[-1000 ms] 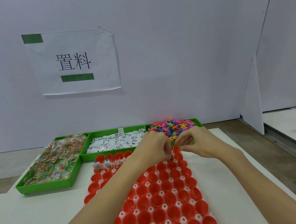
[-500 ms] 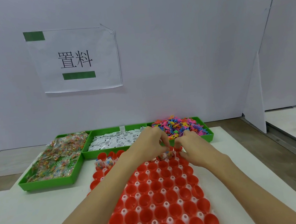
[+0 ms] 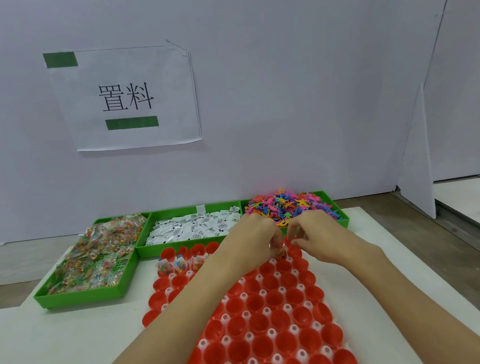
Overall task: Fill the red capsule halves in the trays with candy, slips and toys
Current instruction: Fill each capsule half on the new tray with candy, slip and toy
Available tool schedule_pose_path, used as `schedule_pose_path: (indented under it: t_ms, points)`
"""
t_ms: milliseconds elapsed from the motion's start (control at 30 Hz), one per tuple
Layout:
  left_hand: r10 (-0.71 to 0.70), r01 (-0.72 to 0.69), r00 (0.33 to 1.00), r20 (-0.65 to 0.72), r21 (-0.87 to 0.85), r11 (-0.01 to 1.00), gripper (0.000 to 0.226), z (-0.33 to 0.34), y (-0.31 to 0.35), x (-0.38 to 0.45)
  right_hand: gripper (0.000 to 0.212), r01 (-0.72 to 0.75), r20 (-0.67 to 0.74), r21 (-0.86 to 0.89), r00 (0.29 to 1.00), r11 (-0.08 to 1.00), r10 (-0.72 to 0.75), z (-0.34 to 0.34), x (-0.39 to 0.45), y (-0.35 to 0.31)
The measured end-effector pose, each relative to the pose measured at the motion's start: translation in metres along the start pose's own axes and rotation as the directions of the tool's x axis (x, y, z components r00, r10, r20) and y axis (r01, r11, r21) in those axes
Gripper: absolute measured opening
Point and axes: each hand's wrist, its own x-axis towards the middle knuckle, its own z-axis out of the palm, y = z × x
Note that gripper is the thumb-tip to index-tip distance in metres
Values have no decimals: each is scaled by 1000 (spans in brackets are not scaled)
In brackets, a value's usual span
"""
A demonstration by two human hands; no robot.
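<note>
Sitting in the far rows of the red capsule halves, candy packets are now reaching the right end, where both hands have dropped lower. Left hand fingers are pinching a packet; right hand fingers are curling, contents unclear. Green bins are crowding the far edge; bare table is lying left.

Green bins: 3, in a far row across the table.
- Left bin: candy packets, heaped, too many to count.
- Middle bin: white slips, too many to count.
- Right bin: coloured toys, too many to count.

Capsule tray: 1; red halves partly hidden, uncounted.
Candy packets seated in halves, far left: 3 visible.
Wall sign: 1.
Hands: left hand, right hand; 2.
</note>
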Motion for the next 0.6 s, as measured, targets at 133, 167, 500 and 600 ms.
schedule_pose_path:
  t_ms: [133, 167, 500, 600]
  points:
    - [6, -6, 1000, 5, -16, 1000, 13, 0, -2, -2, 13, 5, 20, 13, 1000, 1000, -5, 6, 0, 1]
    - [8, -8, 1000, 5, -24, 1000, 14, -1, -2, -2, 13, 5, 16, 11, 1000, 1000, -5, 6, 0, 1]
    - [-109, 85, 985, -131, -177, 980, 19, -16, -22, -12, 18, 39, -16, 38, 999, 998, -39, -10, -1, -2]
    - [-308, 268, 926, -218, -195, 943, 20, -26, -56, -33, 28, 60, -75, 125, 996, 990, -50, -16, -4, -3]
